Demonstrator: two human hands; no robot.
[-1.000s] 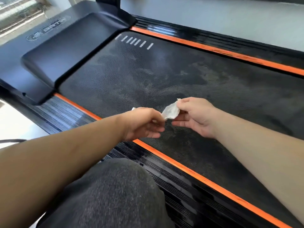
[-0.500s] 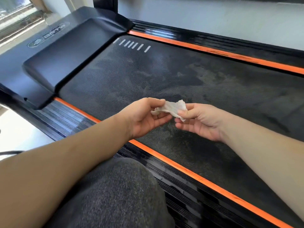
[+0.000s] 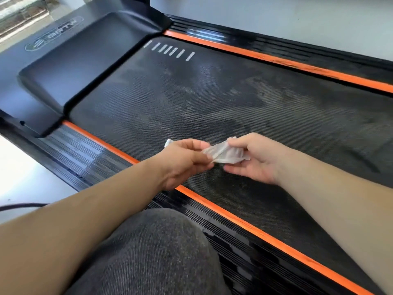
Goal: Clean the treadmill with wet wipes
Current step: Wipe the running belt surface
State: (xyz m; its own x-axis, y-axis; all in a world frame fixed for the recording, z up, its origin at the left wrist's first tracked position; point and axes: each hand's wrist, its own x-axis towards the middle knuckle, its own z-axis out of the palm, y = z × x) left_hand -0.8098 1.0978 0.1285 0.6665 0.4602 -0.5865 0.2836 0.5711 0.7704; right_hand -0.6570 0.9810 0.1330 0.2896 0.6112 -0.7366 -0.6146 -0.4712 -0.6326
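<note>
White and crumpled, the wet wipe is stretched between the 2 hands in the head view. The left hand pinches its left end, and the right hand curls its fingers round the other. Beneath both hands lies the smudged black treadmill belt. Nearer than the hands runs an orange stripe, then a grey-clad knee.
</note>
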